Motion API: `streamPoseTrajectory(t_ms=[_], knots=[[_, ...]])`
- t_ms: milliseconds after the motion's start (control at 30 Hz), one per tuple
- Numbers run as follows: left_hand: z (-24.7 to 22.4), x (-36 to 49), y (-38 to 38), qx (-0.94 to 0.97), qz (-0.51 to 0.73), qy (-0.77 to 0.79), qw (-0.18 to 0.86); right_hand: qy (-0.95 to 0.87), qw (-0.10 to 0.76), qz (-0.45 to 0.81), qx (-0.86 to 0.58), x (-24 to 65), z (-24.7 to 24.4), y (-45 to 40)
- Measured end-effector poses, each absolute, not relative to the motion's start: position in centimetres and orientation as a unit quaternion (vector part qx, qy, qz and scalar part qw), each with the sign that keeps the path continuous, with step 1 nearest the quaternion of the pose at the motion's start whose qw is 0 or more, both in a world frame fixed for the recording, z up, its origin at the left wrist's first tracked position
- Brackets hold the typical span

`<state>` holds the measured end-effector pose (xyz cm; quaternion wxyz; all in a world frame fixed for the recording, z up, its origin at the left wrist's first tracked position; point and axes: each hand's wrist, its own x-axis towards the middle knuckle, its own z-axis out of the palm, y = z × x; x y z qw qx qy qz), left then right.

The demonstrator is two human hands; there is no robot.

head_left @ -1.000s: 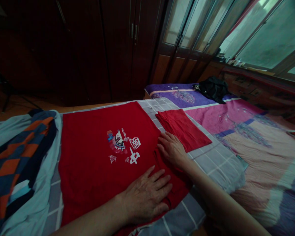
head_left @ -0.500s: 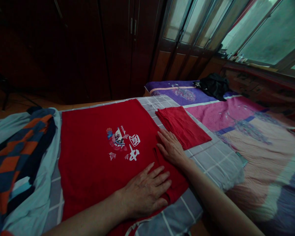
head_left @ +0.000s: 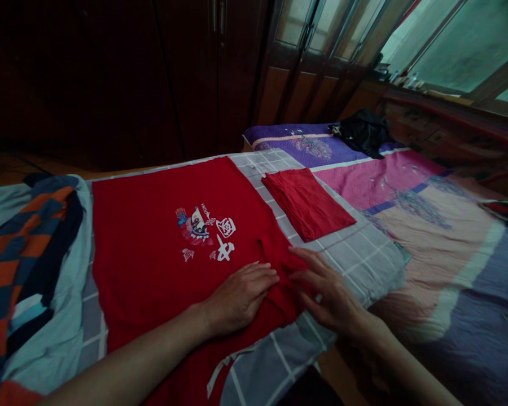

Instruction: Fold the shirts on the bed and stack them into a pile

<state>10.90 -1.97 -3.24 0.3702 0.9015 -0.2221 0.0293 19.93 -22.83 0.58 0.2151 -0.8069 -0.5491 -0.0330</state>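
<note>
i have my left grip (head_left: 239, 299) open, flat on the soft red cotton t-shirt (head_left: 144, 242), my right grip (head_left: 332, 293) open at its folded edge, and a folded red cloth (head_left: 307, 203) at twelve o'clock on the checked bedsheet (head_left: 364, 265).

Looking forward and down from the person's head, close above the bed (head_left: 364, 262) at its near edge. Facing across the bed toward the wardrobe (head_left: 110, 73) beyond it and the window (head_left: 469, 45) past its far right corner. Sitting nearest the left hand (head_left: 239, 298), right hand (head_left: 332, 293) and shirt (head_left: 144, 265) on the bed, cutting off both forearms at the lower frame edge, and spreading wide enough to take in the bed's far end.
</note>
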Motion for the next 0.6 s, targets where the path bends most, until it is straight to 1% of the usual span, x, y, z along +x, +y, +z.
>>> streamPoseTrajectory(t_ms=[67, 133, 267, 333, 400, 500, 600], knots=[[-3.6, 10.9, -2.0, 0.901, 0.030, -0.230, 0.366, -0.560, 0.193, -0.004, -0.805, 18.2, 0.3, -24.3], [-3.8, 11.0, -2.0, 0.899, 0.028, -0.228, 0.373, -0.566, 0.166, -0.001, -0.807, 17.1, -0.3, -25.2], [-3.4, 11.2, -1.8, 0.886, 0.009, -0.205, 0.416, -0.563, 0.153, -0.065, -0.809, 17.1, -1.6, -25.6], [-2.5, 11.2, -1.6, 0.878, -0.007, -0.195, 0.438, -0.555, 0.175, -0.076, -0.810, 17.9, -1.7, -25.3], [-1.5, 11.0, -1.7, 0.876, -0.027, -0.195, 0.441, -0.535, 0.217, -0.067, -0.814, 18.8, -1.4, -24.7], [-0.7, 10.3, -2.2, 0.895, -0.044, -0.217, 0.388, -0.502, 0.261, -0.044, -0.823, 19.9, -0.7, -23.7], [-1.1, 9.9, -2.9, 0.918, -0.020, -0.221, 0.330, -0.499, 0.263, -0.016, -0.826, 20.1, -0.3, -23.3]])
